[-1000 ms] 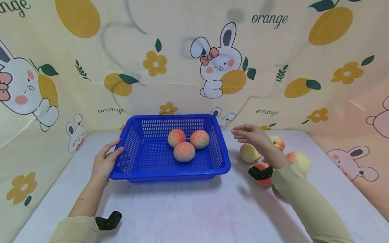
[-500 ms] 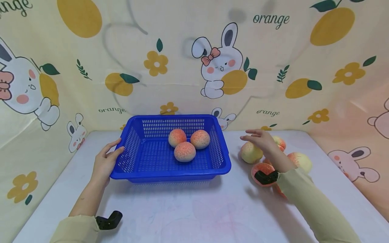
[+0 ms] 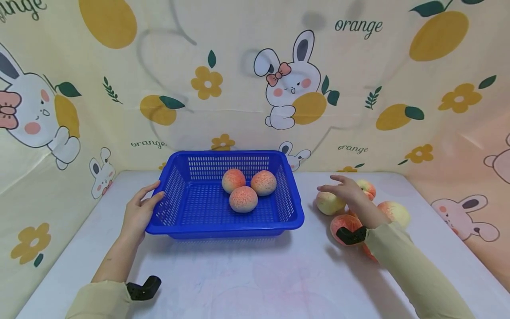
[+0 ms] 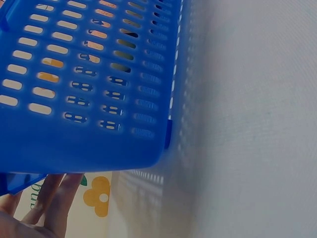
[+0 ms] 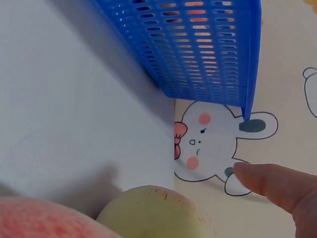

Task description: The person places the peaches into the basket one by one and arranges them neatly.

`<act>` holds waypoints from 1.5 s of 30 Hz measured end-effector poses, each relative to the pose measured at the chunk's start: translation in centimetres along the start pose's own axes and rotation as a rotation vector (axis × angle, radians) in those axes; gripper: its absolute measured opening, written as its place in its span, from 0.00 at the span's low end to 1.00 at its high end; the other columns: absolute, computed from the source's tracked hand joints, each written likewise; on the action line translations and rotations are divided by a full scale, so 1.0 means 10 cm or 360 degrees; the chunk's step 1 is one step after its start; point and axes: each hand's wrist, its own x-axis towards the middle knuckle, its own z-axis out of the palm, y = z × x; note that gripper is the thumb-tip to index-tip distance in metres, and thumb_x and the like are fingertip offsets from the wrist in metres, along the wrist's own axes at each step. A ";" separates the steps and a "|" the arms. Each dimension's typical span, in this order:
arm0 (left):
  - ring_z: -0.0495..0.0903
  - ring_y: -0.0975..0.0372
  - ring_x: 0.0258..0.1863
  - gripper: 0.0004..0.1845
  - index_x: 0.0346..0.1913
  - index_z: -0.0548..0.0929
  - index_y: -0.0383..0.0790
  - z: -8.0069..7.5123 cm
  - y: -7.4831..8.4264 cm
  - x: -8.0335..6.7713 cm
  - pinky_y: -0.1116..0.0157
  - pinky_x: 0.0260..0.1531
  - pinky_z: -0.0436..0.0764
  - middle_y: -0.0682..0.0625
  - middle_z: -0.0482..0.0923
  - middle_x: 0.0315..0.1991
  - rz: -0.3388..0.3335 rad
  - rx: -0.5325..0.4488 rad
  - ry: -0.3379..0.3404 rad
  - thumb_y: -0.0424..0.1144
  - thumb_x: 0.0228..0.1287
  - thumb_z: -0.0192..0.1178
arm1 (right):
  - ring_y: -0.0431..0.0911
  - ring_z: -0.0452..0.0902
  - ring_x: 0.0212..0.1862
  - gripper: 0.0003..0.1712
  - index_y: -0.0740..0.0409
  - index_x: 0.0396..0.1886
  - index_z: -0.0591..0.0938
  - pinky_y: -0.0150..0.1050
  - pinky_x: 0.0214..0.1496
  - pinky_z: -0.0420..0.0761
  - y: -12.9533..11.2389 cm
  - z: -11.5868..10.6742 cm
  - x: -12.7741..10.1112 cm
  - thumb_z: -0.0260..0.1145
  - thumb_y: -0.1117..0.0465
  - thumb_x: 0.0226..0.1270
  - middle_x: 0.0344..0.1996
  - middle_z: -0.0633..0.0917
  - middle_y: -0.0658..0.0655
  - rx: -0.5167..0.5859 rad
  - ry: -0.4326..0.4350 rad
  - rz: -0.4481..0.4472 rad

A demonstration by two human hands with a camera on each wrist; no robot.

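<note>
The pale peach (image 3: pixel 330 204) is lying on the white bench (image 3: pixel 255 274) just right of the blue basket (image 3: pixel 223 226), with the right hand (image 3: pixel 345 189) hovering over it, fingers released. The left hand (image 3: pixel 137 212) is resting relaxed fingers against the basket's left rim. The backdrop (image 3: pixel 358 25) is reading "orange" among bunnies.
</note>
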 end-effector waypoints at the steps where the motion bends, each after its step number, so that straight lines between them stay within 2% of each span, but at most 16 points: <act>1: 0.79 0.66 0.39 0.30 0.72 0.63 0.56 0.00 0.00 0.00 0.72 0.36 0.80 0.36 0.71 0.63 -0.0001 0.0001 0.0000 0.55 0.70 0.51 | 0.69 0.52 0.69 0.53 0.57 0.77 0.47 0.69 0.61 0.63 0.01 0.00 0.01 0.65 0.43 0.62 0.72 0.50 0.75 -0.0025 -0.0008 -0.0001; 5: 0.79 0.65 0.40 0.30 0.72 0.63 0.57 0.00 0.01 0.01 0.72 0.36 0.80 0.37 0.71 0.63 -0.0010 0.0004 -0.0004 0.55 0.70 0.51 | 0.64 0.60 0.61 0.49 0.60 0.75 0.52 0.57 0.56 0.71 0.03 0.02 0.02 0.64 0.46 0.63 0.70 0.54 0.74 -0.0137 -0.0102 -0.0024; 9: 0.79 0.64 0.42 0.30 0.72 0.62 0.57 -0.01 0.01 0.01 0.70 0.38 0.81 0.37 0.71 0.64 -0.0012 0.0002 -0.0016 0.56 0.69 0.51 | 0.60 0.64 0.55 0.43 0.60 0.72 0.57 0.47 0.48 0.74 0.04 0.05 0.01 0.64 0.50 0.64 0.65 0.60 0.73 -0.0226 -0.0159 -0.0072; 14: 0.78 0.59 0.47 0.30 0.73 0.62 0.57 -0.01 0.00 0.01 0.67 0.43 0.81 0.37 0.70 0.64 -0.0013 0.0004 -0.0027 0.56 0.70 0.50 | 0.57 0.68 0.49 0.36 0.57 0.65 0.63 0.43 0.41 0.75 0.02 0.09 -0.01 0.66 0.54 0.60 0.57 0.67 0.70 -0.0312 -0.0162 -0.0129; 17: 0.78 0.56 0.50 0.30 0.73 0.62 0.57 0.00 0.00 0.01 0.63 0.46 0.81 0.38 0.70 0.65 -0.0018 0.0004 -0.0023 0.56 0.70 0.50 | 0.56 0.70 0.47 0.35 0.57 0.62 0.64 0.41 0.39 0.75 0.02 0.11 -0.01 0.67 0.55 0.58 0.54 0.69 0.69 -0.0348 -0.0160 -0.0153; 20: 0.79 0.58 0.47 0.30 0.73 0.62 0.57 0.01 0.00 0.00 0.63 0.46 0.82 0.37 0.70 0.64 -0.0017 0.0008 -0.0020 0.55 0.70 0.50 | 0.56 0.71 0.47 0.36 0.57 0.63 0.66 0.40 0.40 0.75 0.04 0.12 -0.02 0.68 0.54 0.57 0.54 0.71 0.69 -0.0392 -0.0142 -0.0170; 25: 0.79 0.66 0.39 0.30 0.72 0.62 0.56 0.00 0.00 0.00 0.71 0.37 0.81 0.36 0.71 0.63 -0.0008 0.0000 -0.0018 0.55 0.70 0.51 | 0.54 0.72 0.47 0.39 0.59 0.65 0.67 0.40 0.42 0.76 0.07 0.11 -0.03 0.69 0.49 0.57 0.55 0.74 0.68 -0.0420 -0.0113 -0.0226; 29: 0.78 0.68 0.38 0.30 0.72 0.63 0.56 0.00 0.01 0.00 0.73 0.34 0.79 0.36 0.71 0.63 0.0012 -0.0013 -0.0016 0.55 0.70 0.51 | 0.52 0.74 0.46 0.42 0.63 0.66 0.65 0.40 0.41 0.80 0.06 0.09 -0.04 0.67 0.44 0.59 0.54 0.74 0.68 -0.0329 -0.0079 -0.0272; 32: 0.78 0.68 0.38 0.29 0.72 0.63 0.55 0.01 0.01 0.00 0.74 0.34 0.78 0.36 0.71 0.63 0.0018 -0.0003 -0.0011 0.54 0.70 0.51 | 0.52 0.74 0.47 0.45 0.64 0.68 0.63 0.40 0.42 0.82 0.02 0.10 -0.04 0.65 0.42 0.60 0.56 0.73 0.68 -0.0180 -0.0039 -0.0287; 40: 0.78 0.64 0.43 0.30 0.72 0.63 0.56 0.01 0.00 0.01 0.74 0.36 0.78 0.37 0.71 0.64 0.0002 -0.0001 -0.0009 0.55 0.70 0.51 | 0.54 0.73 0.54 0.49 0.55 0.73 0.57 0.48 0.57 0.78 -0.16 0.13 -0.11 0.66 0.39 0.60 0.63 0.69 0.68 0.0191 0.0074 -0.0318; 42: 0.79 0.61 0.45 0.30 0.72 0.63 0.56 0.01 -0.01 0.01 0.73 0.37 0.79 0.38 0.71 0.64 -0.0006 -0.0002 -0.0006 0.55 0.70 0.51 | 0.54 0.71 0.56 0.49 0.54 0.74 0.57 0.48 0.59 0.76 -0.21 0.15 -0.14 0.66 0.39 0.60 0.64 0.69 0.67 0.0256 0.0096 -0.0341; 45: 0.78 0.55 0.50 0.30 0.72 0.62 0.57 0.01 -0.01 0.02 0.66 0.44 0.81 0.38 0.71 0.65 -0.0018 -0.0001 -0.0006 0.56 0.70 0.51 | 0.53 0.70 0.57 0.50 0.52 0.75 0.56 0.43 0.57 0.78 -0.28 0.17 -0.16 0.65 0.37 0.59 0.64 0.68 0.66 0.0342 0.0132 -0.0362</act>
